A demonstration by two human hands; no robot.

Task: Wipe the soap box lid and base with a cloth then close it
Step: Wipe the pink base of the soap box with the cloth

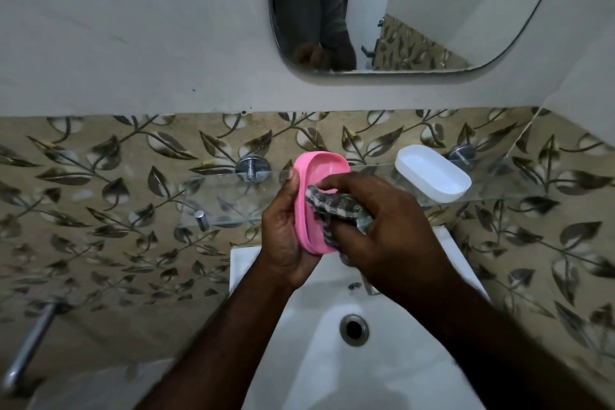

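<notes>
Shelf (226, 203): one white half (432, 173) — one pink half (329, 165) (one cloth (332, 205)).

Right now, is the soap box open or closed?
Open. The left hand holds the pink half while the white half lies apart on the glass shelf.

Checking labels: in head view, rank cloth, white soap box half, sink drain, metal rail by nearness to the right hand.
1. cloth, gripped in it
2. white soap box half, on shelf, right
3. sink drain, below
4. metal rail, far left
</notes>
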